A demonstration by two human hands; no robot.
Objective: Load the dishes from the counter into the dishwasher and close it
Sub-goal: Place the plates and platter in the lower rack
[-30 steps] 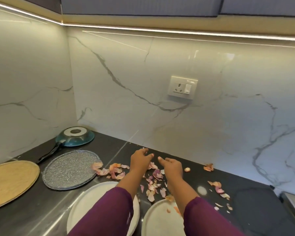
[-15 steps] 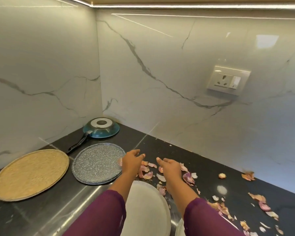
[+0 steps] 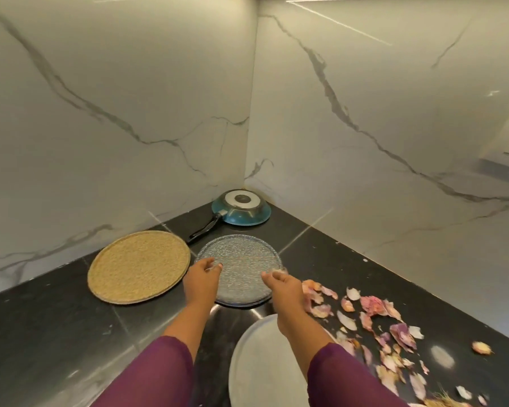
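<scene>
The hands have been shifted from the onion peels to the glass plate; left hand and right hand, loosely spread, are set at its rim; pickup is likely next.

Veined marble walls, black counter

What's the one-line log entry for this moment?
left hand open | right hand open | both at speckled grey plate rim | not lifted

White plate cut off below
</scene>
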